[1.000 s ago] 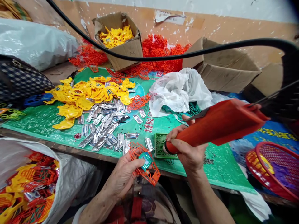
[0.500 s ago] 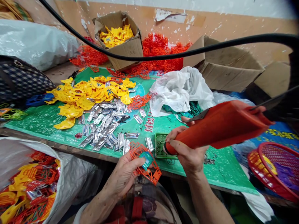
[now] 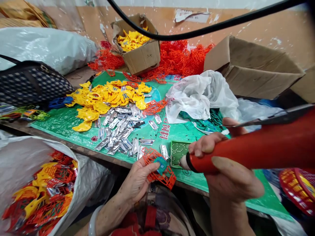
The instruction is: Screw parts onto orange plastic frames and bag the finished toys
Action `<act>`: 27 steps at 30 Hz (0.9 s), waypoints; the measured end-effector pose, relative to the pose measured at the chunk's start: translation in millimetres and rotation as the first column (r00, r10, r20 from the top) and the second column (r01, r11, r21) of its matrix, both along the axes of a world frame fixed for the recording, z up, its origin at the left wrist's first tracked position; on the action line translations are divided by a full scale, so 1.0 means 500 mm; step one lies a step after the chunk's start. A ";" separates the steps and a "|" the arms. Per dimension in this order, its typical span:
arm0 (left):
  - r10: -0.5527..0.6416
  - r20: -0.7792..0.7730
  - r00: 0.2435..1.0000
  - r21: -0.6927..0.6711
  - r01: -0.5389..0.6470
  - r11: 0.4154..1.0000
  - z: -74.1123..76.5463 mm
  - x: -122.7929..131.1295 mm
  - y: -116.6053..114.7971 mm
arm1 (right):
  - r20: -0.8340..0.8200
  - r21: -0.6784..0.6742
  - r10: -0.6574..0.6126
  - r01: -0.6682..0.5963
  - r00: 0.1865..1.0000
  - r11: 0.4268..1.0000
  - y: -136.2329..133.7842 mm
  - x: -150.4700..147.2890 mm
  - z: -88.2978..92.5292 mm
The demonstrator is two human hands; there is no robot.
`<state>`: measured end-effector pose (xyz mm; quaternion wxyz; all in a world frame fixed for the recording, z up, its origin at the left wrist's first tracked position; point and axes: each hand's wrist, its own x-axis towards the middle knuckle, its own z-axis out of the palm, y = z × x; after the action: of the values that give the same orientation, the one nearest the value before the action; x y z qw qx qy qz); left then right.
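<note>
My left hand is closed on an orange plastic frame with a small teal piece set in it, held at the table's near edge. My right hand grips a red power tool by its barrel, nose pointing left toward the frame, a short gap away. A black cable runs from the tool across the top of the view. Just beyond the tool's nose lies a small green perforated tray.
On the green mat lie several silver metal strips and yellow plastic parts. A cardboard box of yellow parts, orange frames, a white plastic bag, a sack of assembled pieces and a red basket surround it.
The view has shifted right and closer. My right hand with the red tool has come nearer and lower, its nose closer to the frame. My left hand still holds the orange frame.
</note>
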<state>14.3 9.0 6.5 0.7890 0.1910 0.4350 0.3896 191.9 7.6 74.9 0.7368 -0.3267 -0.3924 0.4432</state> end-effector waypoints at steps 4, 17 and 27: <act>0.001 0.017 1.000 0.002 -0.001 1.000 -0.002 0.000 0.001 | -0.006 0.025 0.108 -0.108 0.994 0.994 -0.016 -0.021 0.012; -0.019 0.050 0.999 0.011 0.019 1.000 -0.004 -0.001 -0.002 | -0.035 0.054 0.159 -0.157 0.987 0.986 -0.016 -0.047 -0.005; -0.014 0.050 0.999 0.008 0.014 1.000 -0.004 0.000 -0.001 | -0.033 0.067 0.164 -0.161 0.986 0.985 -0.015 -0.048 -0.015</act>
<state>14.3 8.3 4.4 0.8017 0.1870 0.4123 0.3903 167.7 0.2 67.4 0.7157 -0.2612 -0.4177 0.4951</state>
